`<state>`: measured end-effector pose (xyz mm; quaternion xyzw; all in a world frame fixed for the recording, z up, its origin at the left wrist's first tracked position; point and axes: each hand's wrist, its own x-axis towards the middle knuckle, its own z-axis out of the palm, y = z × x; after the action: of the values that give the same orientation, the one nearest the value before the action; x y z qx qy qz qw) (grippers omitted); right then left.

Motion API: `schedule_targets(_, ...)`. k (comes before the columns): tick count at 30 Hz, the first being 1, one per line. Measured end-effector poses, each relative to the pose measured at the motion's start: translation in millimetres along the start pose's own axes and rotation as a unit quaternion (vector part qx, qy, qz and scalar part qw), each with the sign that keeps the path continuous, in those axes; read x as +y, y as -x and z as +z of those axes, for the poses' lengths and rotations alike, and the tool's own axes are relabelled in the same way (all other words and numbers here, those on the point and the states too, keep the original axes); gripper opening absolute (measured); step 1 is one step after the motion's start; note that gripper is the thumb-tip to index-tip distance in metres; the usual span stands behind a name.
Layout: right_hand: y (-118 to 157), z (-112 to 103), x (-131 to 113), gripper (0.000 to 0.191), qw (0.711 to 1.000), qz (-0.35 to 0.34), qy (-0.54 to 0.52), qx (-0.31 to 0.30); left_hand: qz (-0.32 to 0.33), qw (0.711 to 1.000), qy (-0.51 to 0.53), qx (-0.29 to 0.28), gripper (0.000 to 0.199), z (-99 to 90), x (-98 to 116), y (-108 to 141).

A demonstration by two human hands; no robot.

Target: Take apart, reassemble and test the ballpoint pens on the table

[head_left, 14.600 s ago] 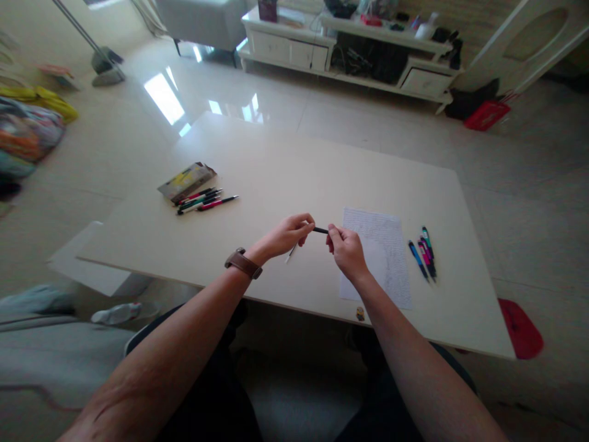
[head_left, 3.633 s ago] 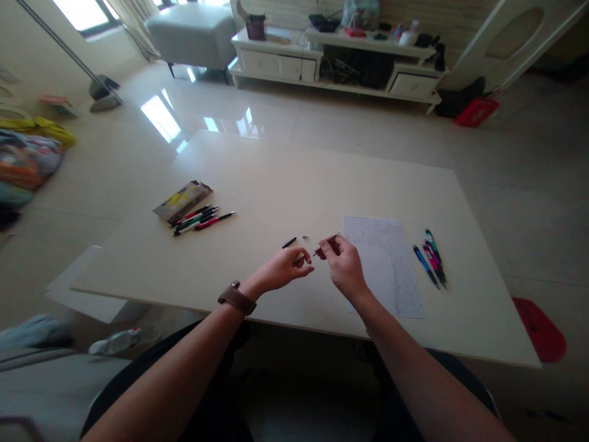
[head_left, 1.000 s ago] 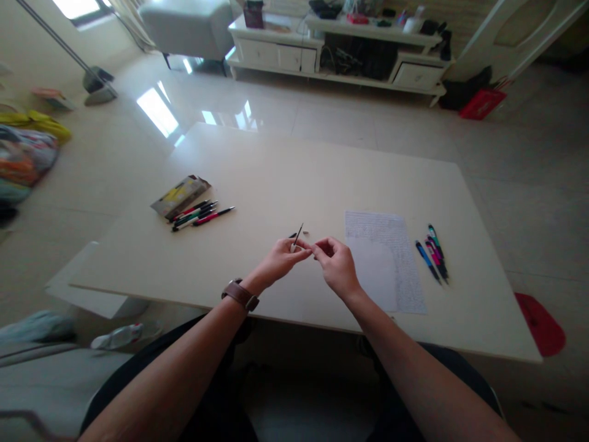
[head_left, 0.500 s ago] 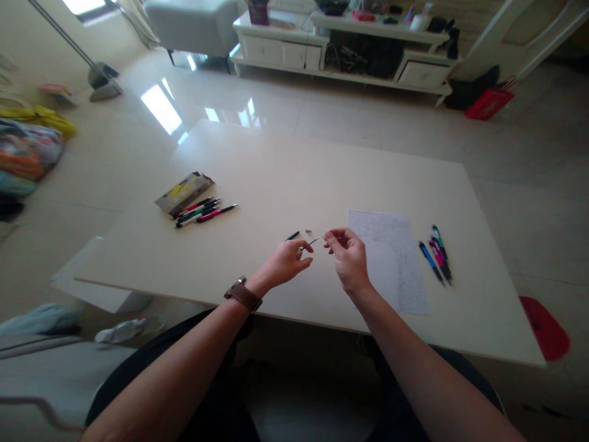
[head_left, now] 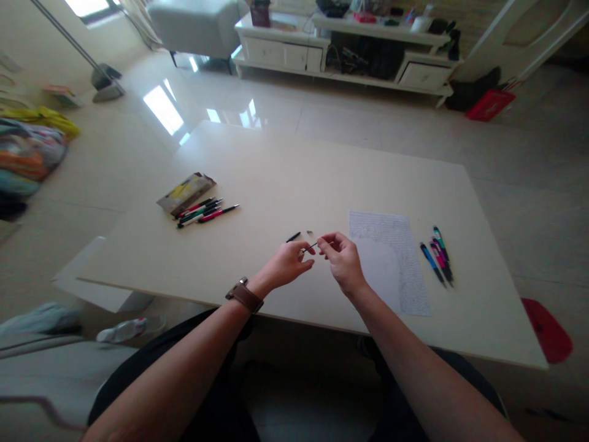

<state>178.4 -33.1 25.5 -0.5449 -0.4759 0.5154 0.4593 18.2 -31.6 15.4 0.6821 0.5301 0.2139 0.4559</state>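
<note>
Between the fingers of my left hand [head_left: 289, 266] is a thin dark pen refill [head_left: 310, 247], slanting up to the right. My right hand [head_left: 344, 261] pinches at the refill's far end; whatever small piece its fingertips hold is hidden. Just beyond my left hand a black pen barrel [head_left: 293, 236] lies on the white table [head_left: 294, 178]. A tiny light-coloured pen part [head_left: 310, 232] rests beside that barrel.
Several pens [head_left: 202, 213] lie by an opened box [head_left: 186, 192] at the left. Right of my hands are a written sheet [head_left: 414, 264], a blank paper [head_left: 380, 270] partly over it, and several coloured pens [head_left: 432, 264]. A white cabinet [head_left: 280, 54] stands beyond the table.
My right hand has moved slightly left, its fingertips now meeting the tip of the refill, where a small gap showed before. My left hand keeps its hold, nearly still.
</note>
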Motion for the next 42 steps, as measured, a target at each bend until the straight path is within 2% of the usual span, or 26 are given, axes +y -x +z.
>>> schedule_targets(3,2.1,2.6,1.0,0.031,0.998,0.02,-0.016,-0.05,0.012,1.0,-0.003,0.013,0.019,0.7,-1.8,-1.6)
schedule_targets(6,3.3,2.5,3.1,0.037,0.997,0.046,-0.038,-0.05,-0.003,0.999,-0.01,0.045,0.018,-3.8,-3.5,-4.3)
schedule_targets(10,4.4,0.3,3.2,0.033,0.996,0.066,-0.045,-0.028,-0.092,0.987,-0.061,0.12,0.019,-19.9,-8.3,-8.8)
schedule_targets(13,6.2,-0.8,0.2,0.028,0.997,0.067,-0.035,-0.034,-0.165,0.972,-0.102,0.132,0.021,-29.9,-14.9,-11.7)
schedule_targets(16,8.0,-1.6,-3.3,0.024,0.996,0.064,-0.015,-0.056,-0.137,0.973,-0.131,0.131,0.017,-30.3,-22.0,-12.7)
schedule_targets(19,8.6,-2.0,-5.4,0.02,0.996,0.054,-0.004,-0.065,-0.092,0.984,-0.124,0.091,0.019,-23.7,-27.8,-11.1)
schedule_targets(22,8.0,-2.1,-5.9,0.019,0.997,0.046,0.003,-0.064,-0.09,0.986,-0.133,0.052,0.026,-17.4,-32.2,-9.0)
schedule_targets(26,6.8,-2.4,-5.6,0.018,0.997,0.043,0.017,-0.063,-0.092,0.987,-0.118,0.064,0.024,-15.3,-37.6,-11.4)
schedule_targets(29,6.1,-2.6,-4.8,0.017,0.997,0.042,0.039,-0.048,-0.112,0.99,-0.036,0.075,0.025,-17.6,-38.4,-14.7)
schedule_targets(32,5.2,-2.0,-1.7,0.018,0.998,0.044,0.052,-0.013,-0.124,0.987,0.086,0.049,0.032,-21.5,-29.8,-13.5)
schedule_targets(36,3.3,0.7,8.3,0.04,0.996,0.075,0.011,0.043,-0.103,0.969,0.218,-0.058,0.038,-25.9,-6.1,-4.4)
schedule_targets(39,1.0,2.9,16.1,0.04,0.996,0.075,-0.043,0.034,-0.085,0.964,0.23,-0.103,0.04,-27.1,7.8,0.8)
schedule_targets(42,-1.9,2.9,17.3,0.033,0.994,0.056,-0.067,0.059,-0.076,0.971,0.202,-0.105,0.037,-25.4,8.3,0.2)
